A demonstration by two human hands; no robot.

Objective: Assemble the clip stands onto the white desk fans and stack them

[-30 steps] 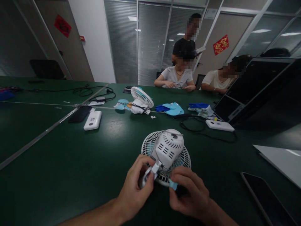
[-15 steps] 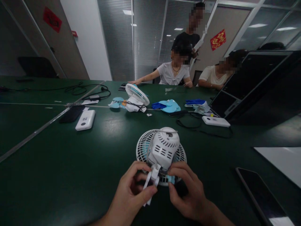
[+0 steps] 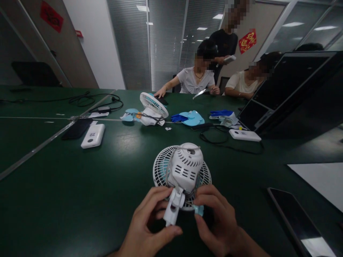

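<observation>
A small white fan lies face down on the green table in front of me, its vented motor housing up and its grille beneath. My left hand is closed on the white bracket at the fan's near end, thumb below and fingers along its side. Between the thumb and fingers of my right hand is a light-blue knob, just right of the bracket. A thin shaft seems to run from the knob towards the bracket; whether it enters it I cannot tell. A cable loops over the housing.
Across the table stand another white fan, blue fan blades, gloves and a cable. White power banks lie left and right. A phone is near my right arm. Several people are opposite.
The white bracket has turned so its broad face with a hole shows. My right hand has moved the blue knob slightly right. The seated person's reaching hand has shifted; a clear strip is now raised.
</observation>
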